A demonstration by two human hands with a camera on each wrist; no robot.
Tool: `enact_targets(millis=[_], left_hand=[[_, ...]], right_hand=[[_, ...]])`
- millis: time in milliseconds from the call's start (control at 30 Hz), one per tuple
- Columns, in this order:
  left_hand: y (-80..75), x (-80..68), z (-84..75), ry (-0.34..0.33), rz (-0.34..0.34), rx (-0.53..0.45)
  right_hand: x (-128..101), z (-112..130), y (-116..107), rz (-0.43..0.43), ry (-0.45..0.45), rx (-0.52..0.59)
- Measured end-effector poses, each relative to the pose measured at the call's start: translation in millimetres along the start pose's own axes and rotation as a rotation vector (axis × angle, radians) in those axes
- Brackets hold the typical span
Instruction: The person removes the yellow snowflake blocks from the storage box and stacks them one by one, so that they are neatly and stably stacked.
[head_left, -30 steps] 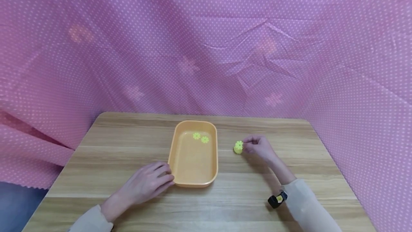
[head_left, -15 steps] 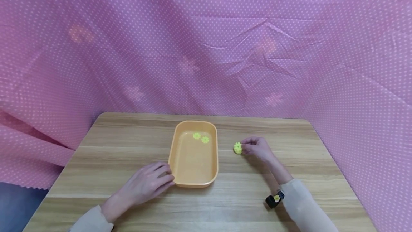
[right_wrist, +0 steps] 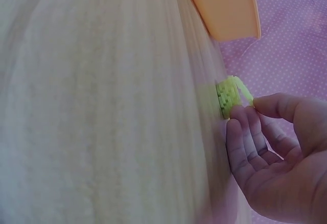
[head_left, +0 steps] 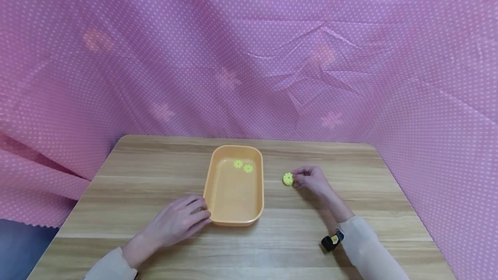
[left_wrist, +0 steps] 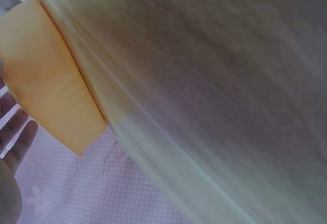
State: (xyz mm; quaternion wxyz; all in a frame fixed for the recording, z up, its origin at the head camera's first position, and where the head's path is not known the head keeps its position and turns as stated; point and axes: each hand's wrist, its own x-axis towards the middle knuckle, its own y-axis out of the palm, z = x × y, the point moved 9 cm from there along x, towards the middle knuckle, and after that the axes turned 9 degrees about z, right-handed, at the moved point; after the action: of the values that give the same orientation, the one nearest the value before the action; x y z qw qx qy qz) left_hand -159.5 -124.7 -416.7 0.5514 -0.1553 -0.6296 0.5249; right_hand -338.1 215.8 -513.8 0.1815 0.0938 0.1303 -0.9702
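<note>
Two gears [head_left: 243, 166] in tray [head_left: 210, 185]; right hand [head_left: 311, 179] pinches top of stack [head_left: 288, 179], centre-right; loose pinch could topple it. Left hand [head_left: 180, 221] flat, relaxed against tray.

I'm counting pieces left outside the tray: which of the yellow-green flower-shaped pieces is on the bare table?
The stack of pieces at the right hand's fingertips, right of the orange tray. The other two pieces lie flat inside the tray's far end.

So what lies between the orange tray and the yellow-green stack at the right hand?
Only bare table separates tray from stack, as the head view shows.
</note>
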Motion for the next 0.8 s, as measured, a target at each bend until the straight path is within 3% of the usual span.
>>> enact_targets(millis=[800], left_hand=[[-1.3,-1.6,-1.1,0.002,0.008,-0.016]], right_hand=[[-0.4,-0.3,2.4,0.008,0.011,-0.046]])
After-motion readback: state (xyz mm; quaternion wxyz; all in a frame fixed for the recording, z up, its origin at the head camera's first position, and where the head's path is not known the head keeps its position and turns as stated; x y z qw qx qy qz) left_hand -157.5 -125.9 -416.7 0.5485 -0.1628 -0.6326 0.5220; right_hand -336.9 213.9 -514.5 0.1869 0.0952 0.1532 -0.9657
